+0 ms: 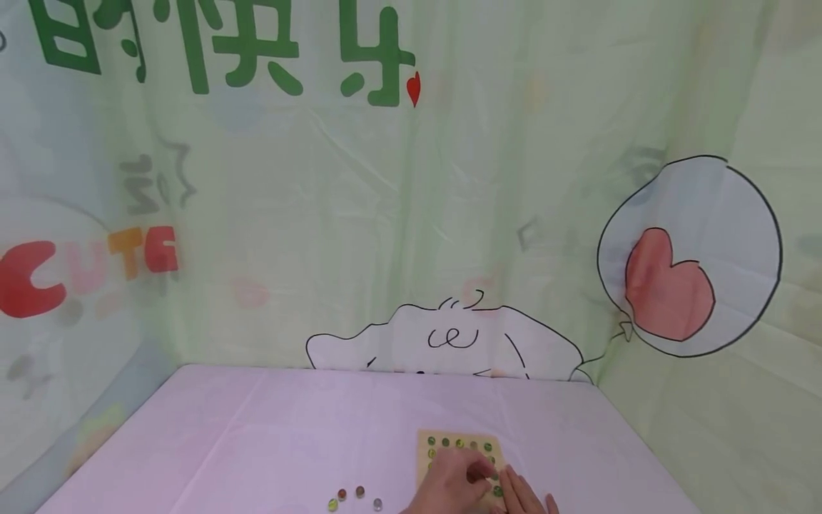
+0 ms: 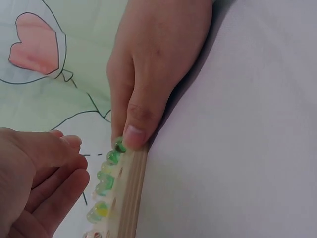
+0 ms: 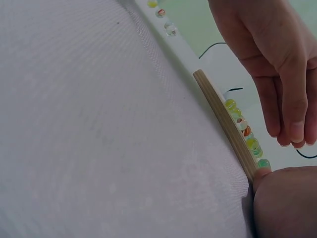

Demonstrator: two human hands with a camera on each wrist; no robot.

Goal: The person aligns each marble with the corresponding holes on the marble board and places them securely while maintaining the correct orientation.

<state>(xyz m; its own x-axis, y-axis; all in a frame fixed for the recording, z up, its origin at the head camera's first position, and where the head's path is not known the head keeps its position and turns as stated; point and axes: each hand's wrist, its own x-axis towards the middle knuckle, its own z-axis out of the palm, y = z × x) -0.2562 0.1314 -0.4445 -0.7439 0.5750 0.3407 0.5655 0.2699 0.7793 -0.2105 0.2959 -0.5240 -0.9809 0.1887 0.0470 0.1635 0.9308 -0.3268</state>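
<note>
A light wooden board (image 1: 425,435) lies on the table, with rows of green and yellow glass marbles (image 1: 459,443) in its hollows. Above the board's middle is my left hand (image 1: 449,482), its fingers loosely bent and thumb close to the fingertips. No marble shows between those fingers in the left wrist view. My right hand (image 1: 523,494) holds the board's near right corner. Its thumb (image 2: 134,136) presses at the front edge beside a green marble (image 2: 120,144), while its straight fingers lie along the right side. Part of the board is hidden under the left hand.
Several loose marbles (image 1: 359,492) lie on the pale cloth-covered table (image 1: 257,428), left of the board. Behind the table hangs a light green curtain (image 1: 359,214) with printed drawings, and more curtain closes off both sides.
</note>
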